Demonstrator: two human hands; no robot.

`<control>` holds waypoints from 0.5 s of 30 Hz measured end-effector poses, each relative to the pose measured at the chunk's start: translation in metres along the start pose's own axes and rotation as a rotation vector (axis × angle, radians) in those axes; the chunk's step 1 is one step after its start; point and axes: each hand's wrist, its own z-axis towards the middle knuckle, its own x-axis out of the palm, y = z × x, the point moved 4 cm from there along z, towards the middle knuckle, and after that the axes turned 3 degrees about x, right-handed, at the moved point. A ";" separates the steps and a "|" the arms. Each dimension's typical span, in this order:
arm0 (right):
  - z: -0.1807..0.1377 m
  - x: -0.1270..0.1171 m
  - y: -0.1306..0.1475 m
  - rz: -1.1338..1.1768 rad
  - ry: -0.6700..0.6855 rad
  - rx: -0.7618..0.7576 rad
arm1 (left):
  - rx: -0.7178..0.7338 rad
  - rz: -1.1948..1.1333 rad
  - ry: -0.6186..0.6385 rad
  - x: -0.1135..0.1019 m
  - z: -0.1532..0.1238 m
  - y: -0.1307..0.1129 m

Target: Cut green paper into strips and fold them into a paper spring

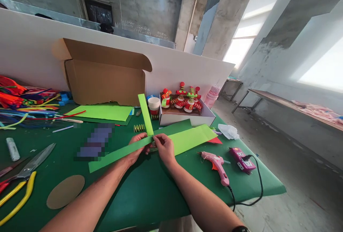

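Two paper strips meet at a corner between my hands, above the green tabletop. The light green strip [145, 115] points up and away; the darker green strip [115, 156] runs down to the left. My left hand [137, 149] grips the strips from the left of the corner, its fingers partly hidden behind the darker one. My right hand [165, 148] pinches the corner with thumb and forefinger. Just right of it lie a light green paper sheet [191, 138] and a dark green sheet [178, 127]. A folded yellow-green paper spring [139, 128] sits beyond my left hand.
A pink glue gun [218, 166] and a purple power box [242, 160] with a black cord lie right. Left are scissors [34, 162], a cardboard disc [65, 192] and pipe cleaners [29, 112]. Behind stand a cardboard box [105, 80], paper cups [154, 103] and a box of figures [184, 119].
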 end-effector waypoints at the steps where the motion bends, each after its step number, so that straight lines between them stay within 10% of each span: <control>1: 0.001 -0.001 -0.003 0.054 -0.005 0.038 | -0.002 0.001 0.007 0.000 0.000 0.000; 9: 0.002 0.000 -0.004 0.278 0.172 0.214 | -0.020 0.001 0.050 -0.004 0.000 0.000; 15: 0.009 -0.008 -0.009 0.421 0.050 0.275 | -0.005 -0.001 0.097 0.001 -0.004 -0.004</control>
